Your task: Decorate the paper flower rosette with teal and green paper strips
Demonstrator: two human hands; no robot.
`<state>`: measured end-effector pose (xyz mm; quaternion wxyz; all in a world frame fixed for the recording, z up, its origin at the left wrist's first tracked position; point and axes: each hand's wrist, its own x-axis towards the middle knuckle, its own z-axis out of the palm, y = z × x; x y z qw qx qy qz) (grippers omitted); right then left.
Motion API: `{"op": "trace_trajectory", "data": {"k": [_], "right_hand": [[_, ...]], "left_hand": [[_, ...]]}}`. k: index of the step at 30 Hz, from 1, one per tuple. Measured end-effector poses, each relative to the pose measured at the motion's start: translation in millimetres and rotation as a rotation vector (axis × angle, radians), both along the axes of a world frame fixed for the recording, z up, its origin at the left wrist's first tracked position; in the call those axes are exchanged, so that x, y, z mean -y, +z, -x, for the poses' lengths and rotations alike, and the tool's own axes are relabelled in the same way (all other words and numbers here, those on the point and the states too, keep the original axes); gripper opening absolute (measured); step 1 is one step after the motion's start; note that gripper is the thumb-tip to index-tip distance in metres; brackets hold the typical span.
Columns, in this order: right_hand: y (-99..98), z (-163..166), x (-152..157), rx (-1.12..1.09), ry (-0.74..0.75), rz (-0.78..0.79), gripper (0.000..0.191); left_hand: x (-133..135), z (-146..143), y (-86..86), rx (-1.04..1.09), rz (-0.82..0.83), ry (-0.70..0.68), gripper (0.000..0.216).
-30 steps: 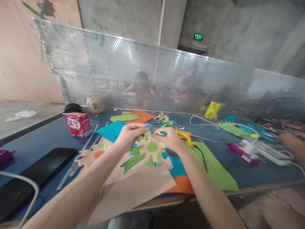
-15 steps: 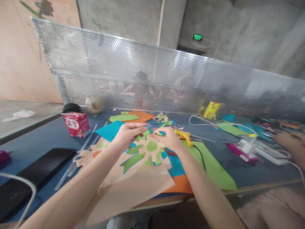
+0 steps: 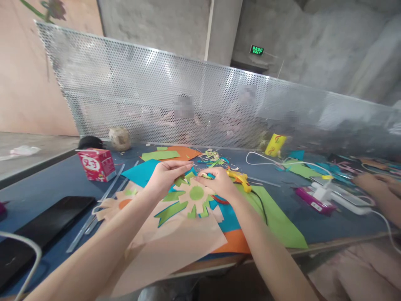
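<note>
A tan paper flower [image 3: 196, 196] with a green round centre and green leaves lies on a tan sheet [image 3: 184, 242] in the middle of the blue table. My left hand [image 3: 164, 177] pinches the flower's far edge, fingers closed on a green petal. My right hand [image 3: 217, 182] is closed on the same far edge, just to the right, its fingertips almost touching the left ones. A yellow glue gun [image 3: 239, 179] lies right behind my right hand, with its black cord running over a green sheet [image 3: 275, 217].
A red carton [image 3: 95, 164], glue sticks [image 3: 103, 196], a black phone [image 3: 46, 223] and a second paper flower [image 3: 120, 202] lie to the left. Coloured sheets and scraps litter the far side below a perforated metal screen [image 3: 188, 100]. Another person's hand [image 3: 376, 184] and a white power strip [image 3: 341, 200] are at the right.
Both hands stay pinched on the flower's far edge; the view has drifted slightly so everything sits a little lower left. The other person's hand at the right shifted slightly.
</note>
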<state>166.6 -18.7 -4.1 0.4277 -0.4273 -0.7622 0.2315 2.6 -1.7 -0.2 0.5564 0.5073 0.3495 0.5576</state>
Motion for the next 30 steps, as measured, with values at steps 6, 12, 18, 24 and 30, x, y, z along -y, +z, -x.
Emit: {"op": "trace_trajectory", "data": {"k": [6,12,18,24,30], "right_hand": [[0.3,1.0,1.0,-0.018,0.008,-0.007,0.021],[2.0,2.2,1.5,-0.034,0.015,-0.016,0.02],[1.8,-0.2,-1.0,-0.047,0.007,0.017,0.019],[-1.0,-3.9,-6.0,-0.057,-0.017,0.023,0.017],[-2.5,-2.3,-6.9,-0.055,-0.023,0.035,0.019]], "left_hand": [[-1.0,-2.0,-2.1,0.011,-0.029,0.056,0.03],[-0.5,-4.6,-3.5,-0.038,-0.016,0.143,0.026],[-1.0,-0.8,1.2,-0.022,-0.015,0.121,0.03],[0.3,3.5,3.0,-0.086,0.006,-0.108,0.035],[1.1,3.4,1.4,-0.091,-0.057,-0.04,0.035]]}}
